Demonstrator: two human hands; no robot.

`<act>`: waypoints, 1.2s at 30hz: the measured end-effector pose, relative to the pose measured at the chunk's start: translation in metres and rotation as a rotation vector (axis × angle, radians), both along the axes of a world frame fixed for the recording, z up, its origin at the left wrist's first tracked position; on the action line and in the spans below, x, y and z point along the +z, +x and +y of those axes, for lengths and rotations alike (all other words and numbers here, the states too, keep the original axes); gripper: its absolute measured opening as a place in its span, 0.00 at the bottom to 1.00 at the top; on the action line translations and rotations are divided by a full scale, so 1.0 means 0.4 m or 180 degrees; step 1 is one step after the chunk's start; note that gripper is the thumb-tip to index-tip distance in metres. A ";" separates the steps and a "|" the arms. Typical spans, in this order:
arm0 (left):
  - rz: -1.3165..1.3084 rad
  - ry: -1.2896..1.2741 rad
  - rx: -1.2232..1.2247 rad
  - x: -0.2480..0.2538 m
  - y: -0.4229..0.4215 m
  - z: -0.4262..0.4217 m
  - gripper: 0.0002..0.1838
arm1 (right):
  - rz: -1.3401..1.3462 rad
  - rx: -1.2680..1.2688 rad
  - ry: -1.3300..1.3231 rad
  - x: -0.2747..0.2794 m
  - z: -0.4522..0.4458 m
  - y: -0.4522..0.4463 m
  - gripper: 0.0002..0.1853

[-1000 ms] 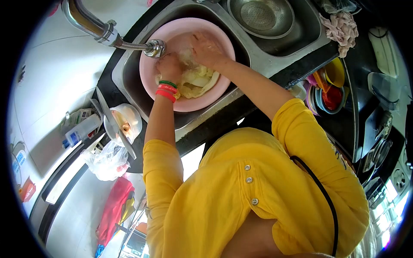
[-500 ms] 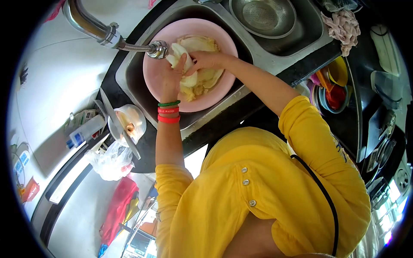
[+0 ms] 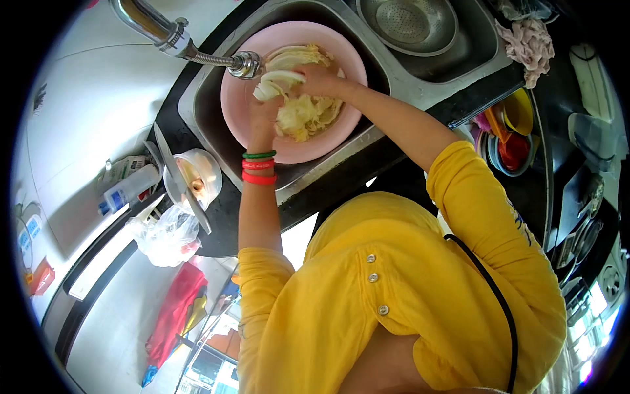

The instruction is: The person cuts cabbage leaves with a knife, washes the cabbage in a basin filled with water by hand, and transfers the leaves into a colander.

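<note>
A pink basin (image 3: 239,125) sits in the left sink bowl, with pale yellow-green leaves (image 3: 307,117) in it. Below the tap head (image 3: 245,65), both hands hold a white leaf piece (image 3: 279,83) above the other leaves. My left hand (image 3: 266,108), with green and red bands at the wrist, grips its lower side. My right hand (image 3: 320,81) is closed on its right end, fingers partly hidden by the leaf.
A metal strainer (image 3: 408,25) lies in the right sink bowl, near a crumpled cloth (image 3: 528,49). On the left are a knife (image 3: 178,172), a white tub (image 3: 202,172) and a plastic bag (image 3: 167,238). Colourful bowls (image 3: 515,148) stand at the right.
A second ago my hands were spread low in the basin; now they are raised and hold a white leaf. Since half a second ago, the leaf has tilted flatter between them.
</note>
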State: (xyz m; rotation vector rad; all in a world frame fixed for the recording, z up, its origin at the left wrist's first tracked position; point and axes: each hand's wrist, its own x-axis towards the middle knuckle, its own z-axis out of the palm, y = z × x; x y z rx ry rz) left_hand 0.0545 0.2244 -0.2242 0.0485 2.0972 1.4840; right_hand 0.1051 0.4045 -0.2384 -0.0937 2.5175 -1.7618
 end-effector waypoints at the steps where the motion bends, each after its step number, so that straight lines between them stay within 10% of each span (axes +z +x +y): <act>1: -0.0003 0.0001 0.0006 0.009 -0.012 -0.016 0.13 | -0.0586 -0.0298 0.0129 0.008 0.018 -0.010 0.17; 5: 0.0187 -0.0562 -0.0359 0.098 -0.020 -0.041 0.18 | -0.1364 -0.1003 -0.0120 0.011 0.053 -0.032 0.16; 6: 0.1090 -0.1834 -0.0512 0.114 -0.019 -0.036 0.22 | -0.1377 -0.1008 -0.0126 0.007 0.039 -0.022 0.16; 7: 0.2014 -0.3088 -0.0640 0.121 -0.020 -0.032 0.27 | -0.1236 -0.0998 0.0450 0.005 0.018 -0.012 0.17; 11: 0.2463 -0.3576 -0.1353 0.019 0.034 0.021 0.37 | -0.0791 -0.0382 0.2621 -0.006 -0.019 0.023 0.21; 15: 0.3225 -0.3132 -0.0995 -0.150 0.040 -0.016 0.31 | -0.0969 -0.0510 0.2433 -0.069 -0.005 -0.011 0.20; 17: 0.3259 -0.2735 -0.0973 -0.032 0.063 0.015 0.29 | -0.0025 -0.1062 0.0739 -0.146 0.025 -0.054 0.19; 21: 0.2394 -0.1393 -0.2143 0.064 0.119 0.108 0.23 | 0.0256 -0.1636 0.0314 -0.021 0.047 -0.025 0.16; 26: 0.2998 -0.1404 -0.1516 -0.105 0.070 0.066 0.20 | 0.0662 -0.1982 0.0430 0.003 0.056 -0.028 0.12; 29: 0.1594 -0.1620 -0.1302 -0.047 0.037 0.016 0.14 | 0.0456 -0.1979 0.0405 0.000 0.058 -0.023 0.15; 32: -0.0627 0.0699 -0.0647 -0.024 0.023 -0.050 0.12 | -0.0392 -0.1513 0.0141 0.019 0.057 -0.010 0.20; 34: -0.0817 0.1017 -0.0232 0.033 0.050 -0.052 0.14 | -0.0983 -0.0545 -0.2827 0.050 0.037 0.008 0.31; 36: -0.1209 0.1580 0.0146 0.008 0.045 -0.067 0.20 | -0.1654 -0.0289 -0.2181 0.095 0.022 0.033 0.32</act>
